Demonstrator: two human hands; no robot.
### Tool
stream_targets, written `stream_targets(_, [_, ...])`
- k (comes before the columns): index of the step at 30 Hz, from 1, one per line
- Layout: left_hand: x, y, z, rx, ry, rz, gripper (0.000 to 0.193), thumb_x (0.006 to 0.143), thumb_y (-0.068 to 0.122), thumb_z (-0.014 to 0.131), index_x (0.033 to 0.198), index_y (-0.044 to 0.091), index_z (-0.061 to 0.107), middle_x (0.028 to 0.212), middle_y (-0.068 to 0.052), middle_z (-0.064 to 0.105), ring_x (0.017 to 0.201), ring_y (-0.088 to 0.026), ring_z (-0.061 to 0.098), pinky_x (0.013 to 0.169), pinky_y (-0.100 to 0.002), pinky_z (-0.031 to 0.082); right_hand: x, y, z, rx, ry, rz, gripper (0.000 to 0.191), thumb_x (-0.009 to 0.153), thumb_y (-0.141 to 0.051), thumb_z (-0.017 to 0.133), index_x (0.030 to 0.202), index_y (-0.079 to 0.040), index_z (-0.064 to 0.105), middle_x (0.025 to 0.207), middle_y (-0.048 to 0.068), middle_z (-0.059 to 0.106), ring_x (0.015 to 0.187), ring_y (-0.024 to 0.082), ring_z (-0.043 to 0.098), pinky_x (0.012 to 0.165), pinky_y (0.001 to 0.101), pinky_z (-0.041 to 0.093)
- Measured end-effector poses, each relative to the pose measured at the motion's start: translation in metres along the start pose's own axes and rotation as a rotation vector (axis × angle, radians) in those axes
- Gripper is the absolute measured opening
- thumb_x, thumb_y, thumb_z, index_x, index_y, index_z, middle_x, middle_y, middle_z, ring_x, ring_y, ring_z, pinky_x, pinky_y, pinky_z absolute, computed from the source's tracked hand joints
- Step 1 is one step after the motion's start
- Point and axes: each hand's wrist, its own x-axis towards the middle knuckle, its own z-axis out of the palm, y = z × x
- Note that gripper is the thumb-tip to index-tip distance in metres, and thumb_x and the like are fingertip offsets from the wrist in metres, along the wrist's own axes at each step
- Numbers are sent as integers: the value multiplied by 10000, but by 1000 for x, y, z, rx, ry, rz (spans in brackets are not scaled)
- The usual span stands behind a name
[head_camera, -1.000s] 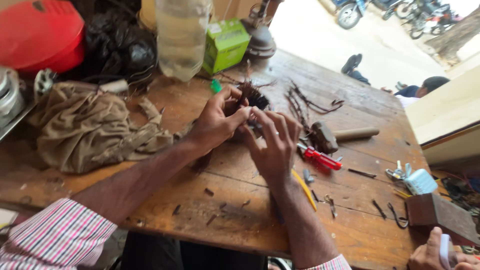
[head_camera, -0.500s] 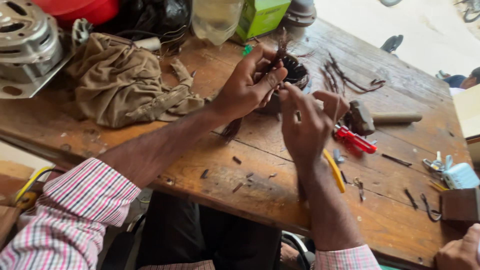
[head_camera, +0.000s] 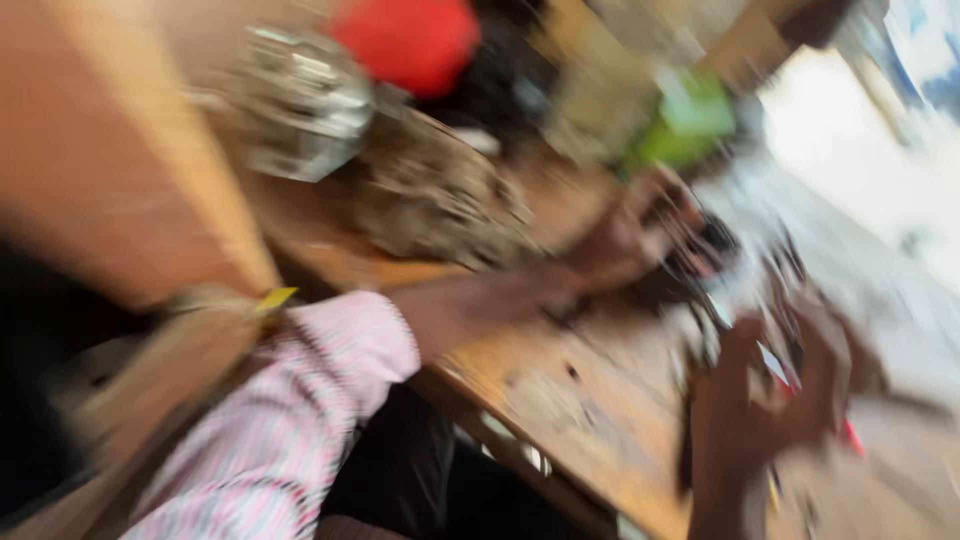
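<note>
Left hand at a blurred dark part, right hand raised, grips unclear, wooden bench

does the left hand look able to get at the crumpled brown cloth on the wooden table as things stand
Probably yes. The left hand hovers just right of the crumpled brown cloth on the wooden table, and nothing seems to lie between them. Heavy blur hides whether the hand holds anything.

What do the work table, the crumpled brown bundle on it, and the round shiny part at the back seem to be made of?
Work table: probably bare wood, judging by its warm brown, matte, stained top. Crumpled brown bundle: likely cloth, since it looks dull with soft folds, though blur hides any weave. Round shiny part: seemingly metal, silvery with bright highlights. The blur leaves all three uncertain.
</note>
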Motion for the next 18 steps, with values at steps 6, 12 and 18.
stream_targets(6, [11,40,-10,101,61,-92,212,1010,187,719,1138,77,591,934,-34,630,924,-114,614,836,-300,544,32,-185,-11,464,-311,-42,424,764,-175,805,1134,-2,693,1157,142,701,1079,341,710,983,440,529])
stream_targets(12, [13,85,-45,82,90,-100,179,1002,145,707,1107,73,581,937,-29,637,910,-114,628,827,-297,555,50,-268,-14,739,-995,-203,1018,837,-670,729,1587,-47,437,1342,230,665,1252,403,654,943,539,523])
stream_targets(18, [16,57,-8,-40,74,-93,152,993,104,694,1076,69,572,940,-23,644,896,-113,642,818,-293,565,20,-232,-22,972,-947,-167,973,880,-662,701,1540,12,463,1195,194,607,1124,352,605,932,481,498])
